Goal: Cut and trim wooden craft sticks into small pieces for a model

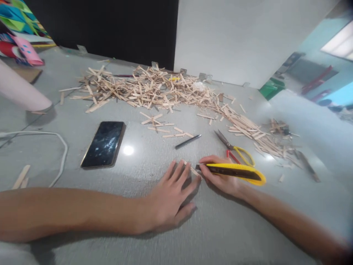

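Note:
My right hand (222, 180) grips a yellow and black utility knife (235, 173). The knife's front end points left, at a short wooden craft stick (194, 170) on the grey table (132, 250). My left hand (173, 200) lies flat with its fingers spread, the fingertips on or beside that stick and pressing down near it. Whether the blade touches the wood I cannot tell. Just beyond my right hand lie scissors (226, 140) with yellow handles and a red-handled tool (233, 156), partly hidden. A dark pen (188, 141) rests above my left fingertips.
A large heap of craft sticks (149, 90) spreads along the back and trails right. A smartphone (103, 144) lies left of centre, near a white cable (64, 147). A pale cylinder (24, 88) stands at left. Dark and white panels (220, 40) rise behind.

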{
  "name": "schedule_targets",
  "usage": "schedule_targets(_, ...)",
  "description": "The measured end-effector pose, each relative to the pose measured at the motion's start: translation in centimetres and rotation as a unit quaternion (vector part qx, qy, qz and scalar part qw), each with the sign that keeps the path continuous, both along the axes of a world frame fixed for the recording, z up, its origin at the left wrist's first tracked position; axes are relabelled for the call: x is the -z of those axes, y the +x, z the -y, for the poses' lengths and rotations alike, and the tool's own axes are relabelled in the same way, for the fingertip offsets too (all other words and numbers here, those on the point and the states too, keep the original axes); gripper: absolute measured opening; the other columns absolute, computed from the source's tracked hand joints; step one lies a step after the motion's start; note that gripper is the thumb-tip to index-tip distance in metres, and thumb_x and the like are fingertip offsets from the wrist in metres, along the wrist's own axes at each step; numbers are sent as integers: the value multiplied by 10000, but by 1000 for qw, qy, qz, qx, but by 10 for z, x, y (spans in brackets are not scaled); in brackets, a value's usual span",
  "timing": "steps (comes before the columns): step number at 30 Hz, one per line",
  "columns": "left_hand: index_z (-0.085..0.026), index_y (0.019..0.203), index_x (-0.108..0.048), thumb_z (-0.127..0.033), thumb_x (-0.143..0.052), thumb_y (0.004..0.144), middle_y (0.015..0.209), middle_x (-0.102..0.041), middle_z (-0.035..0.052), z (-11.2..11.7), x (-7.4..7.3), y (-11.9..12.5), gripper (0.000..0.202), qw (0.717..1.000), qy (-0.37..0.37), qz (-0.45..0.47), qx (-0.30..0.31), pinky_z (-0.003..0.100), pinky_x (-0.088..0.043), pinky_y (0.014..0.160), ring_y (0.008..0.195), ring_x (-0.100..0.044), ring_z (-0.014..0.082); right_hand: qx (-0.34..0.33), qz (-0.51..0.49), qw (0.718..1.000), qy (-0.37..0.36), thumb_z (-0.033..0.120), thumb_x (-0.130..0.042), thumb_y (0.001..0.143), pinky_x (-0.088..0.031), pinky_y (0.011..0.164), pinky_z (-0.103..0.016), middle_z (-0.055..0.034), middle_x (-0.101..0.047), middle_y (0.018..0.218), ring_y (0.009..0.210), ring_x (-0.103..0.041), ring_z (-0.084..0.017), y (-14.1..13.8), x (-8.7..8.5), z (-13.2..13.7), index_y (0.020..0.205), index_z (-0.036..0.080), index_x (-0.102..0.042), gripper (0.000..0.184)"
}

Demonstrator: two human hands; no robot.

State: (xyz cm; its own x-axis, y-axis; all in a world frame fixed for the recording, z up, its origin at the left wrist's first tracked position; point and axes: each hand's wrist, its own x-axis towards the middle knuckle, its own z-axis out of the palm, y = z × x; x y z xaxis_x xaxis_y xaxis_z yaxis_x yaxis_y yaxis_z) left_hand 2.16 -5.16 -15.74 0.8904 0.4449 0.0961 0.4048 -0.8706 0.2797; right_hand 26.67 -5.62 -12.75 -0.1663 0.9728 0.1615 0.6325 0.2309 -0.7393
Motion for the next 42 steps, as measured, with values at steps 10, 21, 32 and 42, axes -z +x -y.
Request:
schedule_targets(10, -186, 1618, -392, -666, -374, 1072, 1623, -415, 281, -8, -8, 2, 728, 1000, -4, 12, 16, 768, -218, 1228, 1573, -270, 531, -28, -40, 999, -18, 359, -568, 1063, -537, 598, -274, -11, -734, 681, 593, -680, -159, 6, 2, -4, 983, 203, -772, 268)
schedule_targets(21, -115, 1637, -356, -635, -442, 1066, 1623, -402, 322, -7, -5, 2, 777, 998, 31, 47, 23, 735, -283, 1220, 1545, -327, 542, -23, -30, 996, -86, 361, -619, 1055, -512, 548, -226, 12, -727, 644, 548, -675, -120, -1, -12, -1, 1046, 199, -791, 236)
schedule_targets(32, -90, 1588, -456, -558, -502, 1062, 1614, -421, 333, -6, -11, 2, 706, 989, 128, 75, 24, 742, -390, 1149, 1486, -433, 534, -23, -30, 997, -63, 374, -607, 1061, -516, 595, -263, -3, -729, 677, 575, -658, -136, 2, -4, -5, 1053, 197, -791, 256)
schedule_targets(42, -57, 912, -818, -388, -751, 951, 462, -476, -47, 2, -23, -2, 339, 857, 347, 339, 178, 299, -550, 424, 390, -396, 110, -12, -39, 996, -73, 374, -610, 1049, -495, 545, -249, 22, -687, 597, 484, -612, -117, 0, -2, -5, 999, 205, -785, 249)
